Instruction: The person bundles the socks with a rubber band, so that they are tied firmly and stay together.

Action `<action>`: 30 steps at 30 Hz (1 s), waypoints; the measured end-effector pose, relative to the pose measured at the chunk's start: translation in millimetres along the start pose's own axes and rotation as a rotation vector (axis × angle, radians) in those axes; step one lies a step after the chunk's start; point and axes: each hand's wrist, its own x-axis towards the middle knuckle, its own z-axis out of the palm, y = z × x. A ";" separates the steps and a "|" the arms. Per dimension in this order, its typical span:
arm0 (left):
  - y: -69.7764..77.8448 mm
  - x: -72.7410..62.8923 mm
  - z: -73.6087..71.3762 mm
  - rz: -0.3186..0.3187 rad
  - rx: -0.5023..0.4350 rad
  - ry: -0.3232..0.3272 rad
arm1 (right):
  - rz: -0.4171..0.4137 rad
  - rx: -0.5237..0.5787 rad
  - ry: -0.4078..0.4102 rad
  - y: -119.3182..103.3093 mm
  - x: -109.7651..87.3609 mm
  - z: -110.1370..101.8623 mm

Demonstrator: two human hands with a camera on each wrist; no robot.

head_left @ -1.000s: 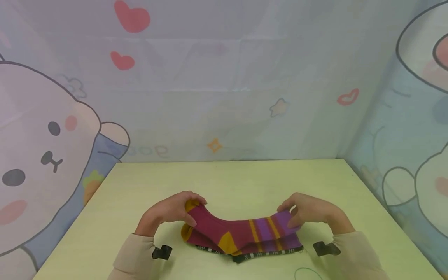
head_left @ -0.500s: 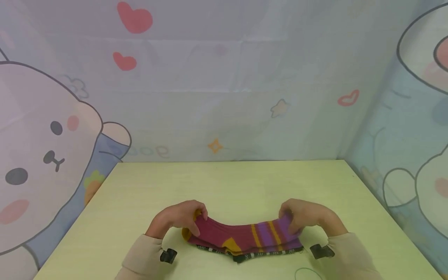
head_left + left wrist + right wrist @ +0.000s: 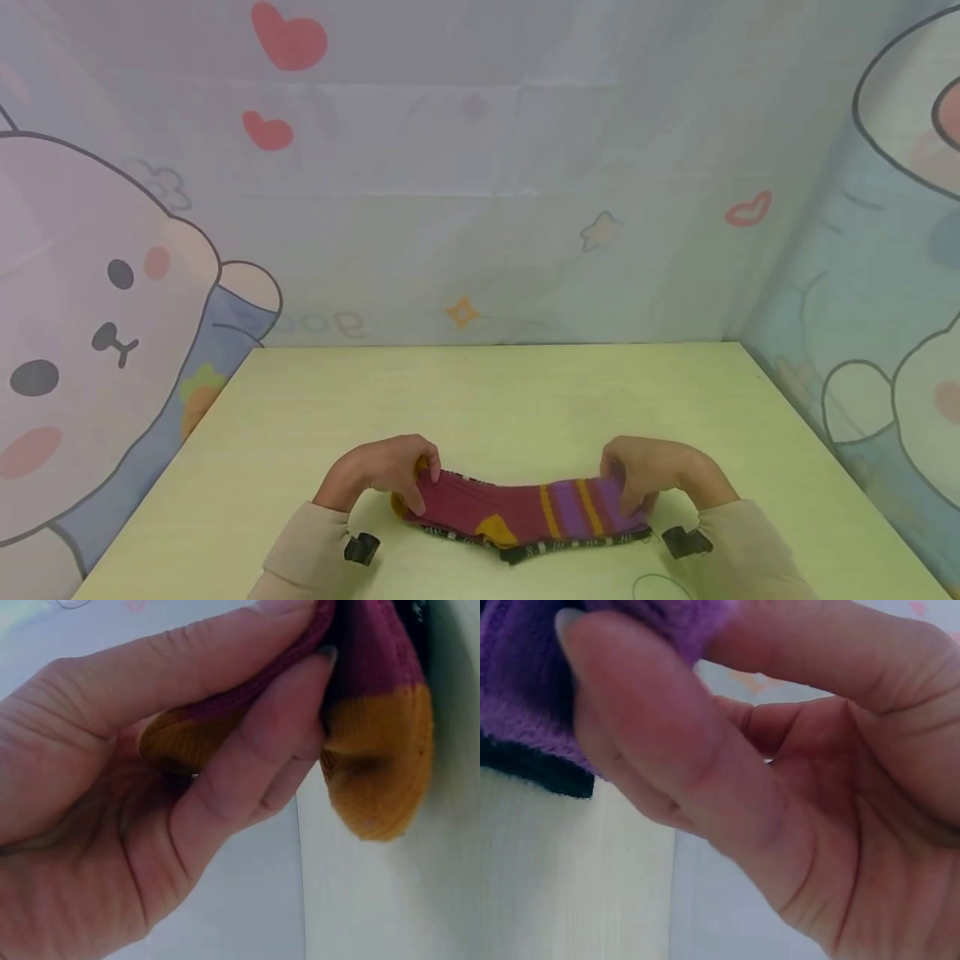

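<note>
A maroon sock with a mustard heel and toe and a purple striped cuff lies lengthwise across the front of the table. My left hand pinches its toe end between thumb and fingers. At the other end, my right hand pinches the purple cuff. In the left wrist view, a second mustard toe shows beneath the pinched one. Black patterned fabric, apparently another sock, lies underneath and sticks out along the near edge. Part of it also shows along the far edge.
The pale yellow-green table reaches back to a cartoon-printed cloth backdrop. A thin green loop of thread lies at the front right. Each sleeve bears a small black piece near the wrist.
Both hands have come down and slightly nearer, lowering the top maroon sock onto the one beneath. More black fabric now shows behind it. Over the last half second the hands moved little.
</note>
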 end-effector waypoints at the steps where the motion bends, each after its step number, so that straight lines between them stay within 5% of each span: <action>1: -0.3 0.2 0.2 -0.008 -0.008 -0.002 | 0.008 0.001 -0.002 0.3 0.4 0.7; 12: -3.7 -1.5 -3.3 0.021 -0.026 -0.017 | 0.057 -0.047 0.021 -0.7 1.1 1.6; 17: -3.4 -5.1 -6.4 0.059 -0.006 -0.023 | -0.014 -0.137 0.015 1.0 0.1 -2.3; 30: -5.8 -2.1 -2.2 0.017 0.113 0.004 | -0.023 -0.176 0.045 4.6 0.6 -4.2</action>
